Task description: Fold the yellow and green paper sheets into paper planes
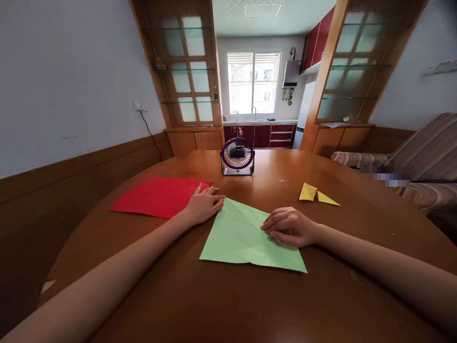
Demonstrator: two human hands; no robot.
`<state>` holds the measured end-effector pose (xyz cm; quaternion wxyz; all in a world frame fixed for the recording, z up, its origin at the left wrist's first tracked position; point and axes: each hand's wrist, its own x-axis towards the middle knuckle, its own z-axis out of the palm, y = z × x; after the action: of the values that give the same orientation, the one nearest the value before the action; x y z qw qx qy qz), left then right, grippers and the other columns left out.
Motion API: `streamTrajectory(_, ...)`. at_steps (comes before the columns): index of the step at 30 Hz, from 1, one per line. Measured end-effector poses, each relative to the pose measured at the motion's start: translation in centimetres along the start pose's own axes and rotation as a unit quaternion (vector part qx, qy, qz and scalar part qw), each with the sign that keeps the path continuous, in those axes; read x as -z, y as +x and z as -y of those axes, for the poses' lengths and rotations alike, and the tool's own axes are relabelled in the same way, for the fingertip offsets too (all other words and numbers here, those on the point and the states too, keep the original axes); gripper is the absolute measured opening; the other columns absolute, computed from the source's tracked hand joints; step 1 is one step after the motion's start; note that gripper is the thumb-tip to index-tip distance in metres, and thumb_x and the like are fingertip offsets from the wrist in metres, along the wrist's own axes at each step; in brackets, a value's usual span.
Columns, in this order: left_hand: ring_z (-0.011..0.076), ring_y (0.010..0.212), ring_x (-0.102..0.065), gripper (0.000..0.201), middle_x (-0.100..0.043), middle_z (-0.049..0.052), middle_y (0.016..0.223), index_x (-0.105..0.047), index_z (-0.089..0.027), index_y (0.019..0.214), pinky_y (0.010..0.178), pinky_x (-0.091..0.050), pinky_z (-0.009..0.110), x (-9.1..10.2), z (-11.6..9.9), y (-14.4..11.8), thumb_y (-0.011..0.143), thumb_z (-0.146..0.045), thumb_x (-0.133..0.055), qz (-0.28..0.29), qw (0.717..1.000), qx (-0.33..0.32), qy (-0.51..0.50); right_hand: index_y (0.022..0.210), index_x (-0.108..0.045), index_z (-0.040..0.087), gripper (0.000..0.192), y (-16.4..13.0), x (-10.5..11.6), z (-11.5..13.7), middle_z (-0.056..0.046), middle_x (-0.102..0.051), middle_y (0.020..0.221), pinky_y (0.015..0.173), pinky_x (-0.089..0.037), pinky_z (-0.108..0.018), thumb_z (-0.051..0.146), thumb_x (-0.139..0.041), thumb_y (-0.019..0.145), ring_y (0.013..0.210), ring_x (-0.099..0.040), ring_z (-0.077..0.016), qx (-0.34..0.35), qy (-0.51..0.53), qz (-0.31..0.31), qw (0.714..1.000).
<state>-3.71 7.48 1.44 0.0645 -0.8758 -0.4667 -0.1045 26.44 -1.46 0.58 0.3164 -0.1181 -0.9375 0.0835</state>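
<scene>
A light green sheet of paper [235, 238] lies on the table in front of me, with a diagonal crease or folded edge running from its top corner toward its middle. My left hand [203, 206] is laid out with spread fingers, its thumb side touching that top corner and its index finger reaching over the red paper [153, 195]. On the right part of the green sheet, my right hand [288, 226] is curled, fingers together and fingertips pressed onto the paper. The palm side of this hand is hidden, along with the paper's edge beneath it.
Folded yellow paper pieces [308, 192] rest on the table to the right. A small purple and black fan [237, 156] stands toward the far side of the round brown table [228, 305]. A striped sofa [424, 152] is beyond the table's right edge.
</scene>
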Motion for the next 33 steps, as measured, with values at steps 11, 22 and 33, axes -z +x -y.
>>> streamTrajectory(11, 0.0298, 0.127, -0.049, 0.041, -0.055, 0.014, 0.135, -0.065, -0.018, 0.120, 0.112, -0.022, 0.056, -0.7, -0.2, -0.2, 0.093, -0.032, -0.038, -0.064, 0.997, 0.035, 0.011, 0.091, -0.071, 0.016, 0.014, -0.1, 0.0, -0.1, -0.009, -0.075, 0.092, 0.075, -0.057, -0.034, 0.019, -0.057, 0.090, 0.088, -0.069, -0.0179, -0.003, 0.000, 0.005, 1.000)
streamTrajectory(22, 0.0384, 0.116, -0.052, 0.044, -0.062, 0.017, 0.116, -0.070, -0.013, 0.108, 0.101, -0.032, 0.054, -1.4, -1.1, 0.5, 0.077, -0.042, -0.061, -0.092, 0.962, 0.092, -0.241, 0.092, -0.071, 0.015, 0.014, -0.1, -0.1, -0.1, -0.010, -0.075, 0.090, 0.075, -0.057, -0.034, 0.019, -0.058, 0.089, 0.086, -0.070, -0.0190, -0.003, 0.000, -0.003, 1.000)
streamTrajectory(33, 0.0203, 0.082, -0.067, 0.022, -0.071, 0.007, 0.087, -0.068, -0.015, 0.089, 0.075, -0.051, 0.032, -3.8, -0.4, 2.4, 0.069, -0.026, -0.064, -0.113, 0.863, 0.126, -0.476, 0.091, -0.071, 0.015, 0.013, 0.0, -0.1, -0.1, -0.009, -0.075, 0.090, 0.074, -0.057, -0.034, 0.018, -0.058, 0.088, 0.086, -0.070, -0.0186, -0.002, 0.000, -0.004, 1.000)
